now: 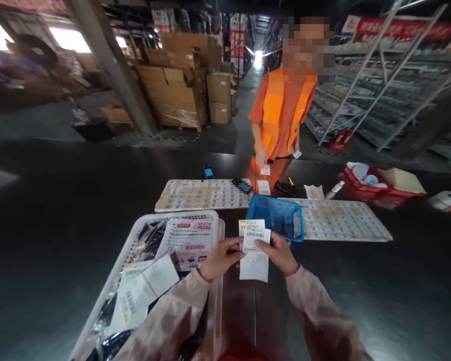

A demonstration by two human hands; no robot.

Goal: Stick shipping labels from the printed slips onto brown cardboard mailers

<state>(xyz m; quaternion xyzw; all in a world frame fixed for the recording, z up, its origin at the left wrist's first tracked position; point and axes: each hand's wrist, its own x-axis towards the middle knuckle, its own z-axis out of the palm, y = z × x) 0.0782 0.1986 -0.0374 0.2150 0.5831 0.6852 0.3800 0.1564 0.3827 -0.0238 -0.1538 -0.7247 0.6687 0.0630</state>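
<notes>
I hold a stack of barcode slips (254, 250) over the dark table (379, 291), my left hand (220, 258) and right hand (280, 253) both pinching its edges. White basket (135, 240) sits left, blue tray (276, 216) just beyond.

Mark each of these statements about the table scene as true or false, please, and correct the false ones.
1. Both hands hold the paper slips together. True: the left hand and the right hand pinch them from either side.
2. The blue basket lies left of the white basket. False: it lies to the right of it.
3. The co-worker across the table wears a green vest. False: the vest is orange.
4. The white basket contains printed papers and dark packets. True.
5. The red tray stands at the table's left edge. False: it is on the right.
</notes>
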